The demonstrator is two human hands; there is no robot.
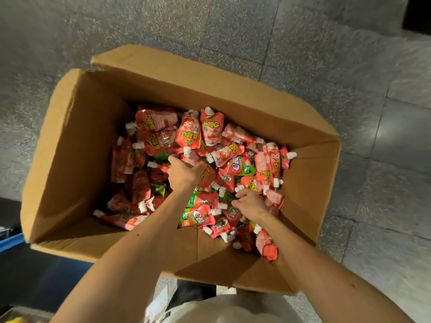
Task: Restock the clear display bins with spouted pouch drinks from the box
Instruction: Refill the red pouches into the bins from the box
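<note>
A large open cardboard box (pixel 77 145) stands on the floor below me, filled with several red and pink spouted pouch drinks (pixel 210 129) with white caps. Both my arms reach down into it. My left hand (pixel 184 173) is in the middle of the pile, fingers curled round pouches there. My right hand (pixel 250 202) is lower right in the pile, fingers curled into the pouches by a white cap. The clear display bins are not in view.
Grey speckled floor tiles (pixel 303 54) surround the box. A dark fixture with a blue edge (pixel 11 241) is at the lower left. The box flaps (pixel 314 159) stand up on all sides.
</note>
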